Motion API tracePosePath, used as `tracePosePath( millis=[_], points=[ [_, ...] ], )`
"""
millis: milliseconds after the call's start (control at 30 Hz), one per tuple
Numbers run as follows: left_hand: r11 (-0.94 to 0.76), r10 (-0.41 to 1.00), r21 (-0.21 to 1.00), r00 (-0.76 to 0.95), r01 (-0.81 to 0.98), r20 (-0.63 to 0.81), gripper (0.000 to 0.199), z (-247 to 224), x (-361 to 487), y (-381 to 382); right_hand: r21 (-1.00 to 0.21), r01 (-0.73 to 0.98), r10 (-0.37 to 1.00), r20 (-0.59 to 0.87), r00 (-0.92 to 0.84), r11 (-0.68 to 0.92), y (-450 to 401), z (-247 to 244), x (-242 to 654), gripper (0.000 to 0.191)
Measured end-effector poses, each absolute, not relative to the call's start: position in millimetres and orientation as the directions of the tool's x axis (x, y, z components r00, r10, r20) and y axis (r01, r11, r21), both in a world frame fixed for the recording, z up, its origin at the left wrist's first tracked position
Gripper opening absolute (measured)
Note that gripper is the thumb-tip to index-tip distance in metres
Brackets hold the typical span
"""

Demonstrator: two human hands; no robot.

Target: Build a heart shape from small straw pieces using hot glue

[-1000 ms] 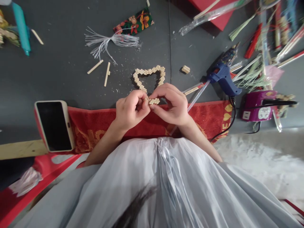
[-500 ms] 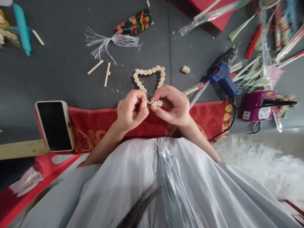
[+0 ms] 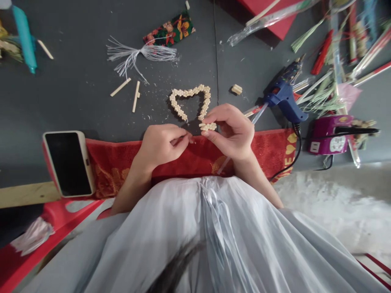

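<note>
Between the thumb and fingers of my right hand (image 3: 232,132) is a small cluster of short cream-coloured sticks (image 3: 208,127), held over the red towel's far edge. To its left, my left hand (image 3: 166,146) is closed in a pinch, apart from the cluster. Whatever its fingertips hold, if anything, is too small to make out. Just beyond both hands, a heart-shaped outline of cream clusters (image 3: 192,92) lies on the dark table, with a gap at its near point. Another cream cluster (image 3: 236,89) rests to the right of it.
A blue glue gun (image 3: 282,95) lies to the right, near a purple power socket (image 3: 328,134) with a cord. White threads (image 3: 143,53), a floral piece (image 3: 171,30) and loose sticks (image 3: 136,97) are farther back. A phone (image 3: 69,162) lies left on the red towel (image 3: 119,162).
My hands have parted: the right has moved slightly right with the cream cluster, and the left has drawn back left, off the cluster. The heart's near gap now shows.
</note>
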State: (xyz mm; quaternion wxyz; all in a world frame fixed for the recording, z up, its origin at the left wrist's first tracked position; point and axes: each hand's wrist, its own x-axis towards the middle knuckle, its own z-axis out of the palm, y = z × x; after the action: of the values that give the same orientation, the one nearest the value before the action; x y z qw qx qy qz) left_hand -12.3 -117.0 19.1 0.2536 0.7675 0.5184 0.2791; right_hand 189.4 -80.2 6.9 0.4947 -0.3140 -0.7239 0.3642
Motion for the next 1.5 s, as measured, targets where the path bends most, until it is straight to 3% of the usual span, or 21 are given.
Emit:
tracePosePath(
  millis=[167,467,633,800,1000,1233,1500],
  points=[
    [-0.25,0.935,0.688,0.356,0.682,-0.013,0.012,18.1,-11.3,-118.9,-0.85,0.166,0.844,0.435,-0.313,0.499,-81.0,6.9,191.9,0.019],
    [-0.186,0.982,0.884,0.097,0.428,0.159,0.015,30.2,-1.5,-119.5,-0.847,0.134,0.83,0.452,-0.326,0.514,-81.9,4.9,188.8,0.022],
    [-0.137,0.99,0.907,0.067,0.399,0.121,0.017,33.4,1.8,-120.7,-0.844,0.177,0.834,0.429,-0.346,0.507,-82.4,5.1,186.3,0.024],
    [-0.11,0.994,0.928,0.051,0.356,0.098,0.015,31.0,2.4,-121.9,-0.842,0.114,0.817,0.466,-0.339,0.527,-83.7,7.5,186.2,0.02],
    [-0.082,0.996,0.955,0.048,0.284,0.071,0.014,29.2,3.2,-122.7,-0.918,0.104,0.877,0.327,-0.352,0.384,-89.9,8.8,187.4,0.021],
    [-0.021,0.995,0.998,0.098,0.057,0.016,0.03,32.8,7.2,-119.5,-0.82,0.181,0.833,0.498,-0.241,0.543,-88.6,10.7,184.9,0.016],
    [0.029,0.991,0.999,0.128,-0.026,-0.025,0.031,27.9,9.3,-124.2,-0.771,0.323,0.836,0.512,-0.196,0.548,-94.4,15.1,181.6,0.011]
  ],
)
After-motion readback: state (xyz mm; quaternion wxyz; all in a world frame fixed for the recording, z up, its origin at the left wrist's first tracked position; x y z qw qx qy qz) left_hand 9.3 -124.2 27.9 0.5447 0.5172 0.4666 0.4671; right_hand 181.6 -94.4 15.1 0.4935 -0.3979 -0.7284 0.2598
